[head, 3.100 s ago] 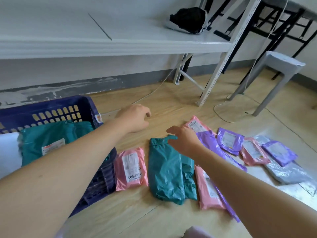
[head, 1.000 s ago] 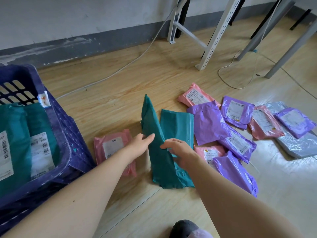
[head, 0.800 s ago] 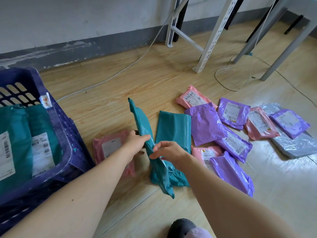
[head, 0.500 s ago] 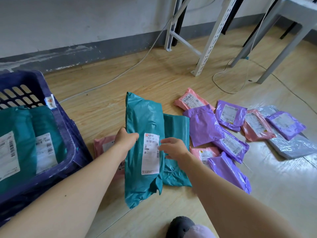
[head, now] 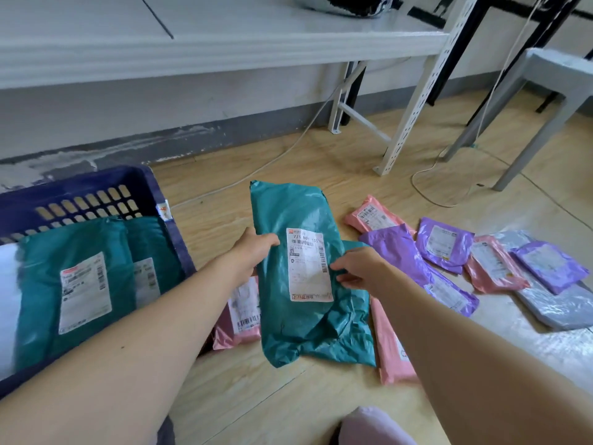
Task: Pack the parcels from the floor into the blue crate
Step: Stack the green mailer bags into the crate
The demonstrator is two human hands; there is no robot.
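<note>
Two hands, left hand (head: 253, 252) & right hand (head: 359, 271), clamped on teal parcel (head: 298, 220) edges; crate (head: 96, 191) just left

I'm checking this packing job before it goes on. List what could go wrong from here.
1. The teal parcel is pinched only at its edges by the left hand and right hand; its limp lower end may sag or slip from the grip.
2. The blue crate already holds teal parcels nearly to the rim, so this one might slide off.
3. The lifted parcel could drag the pink parcel below.
</note>
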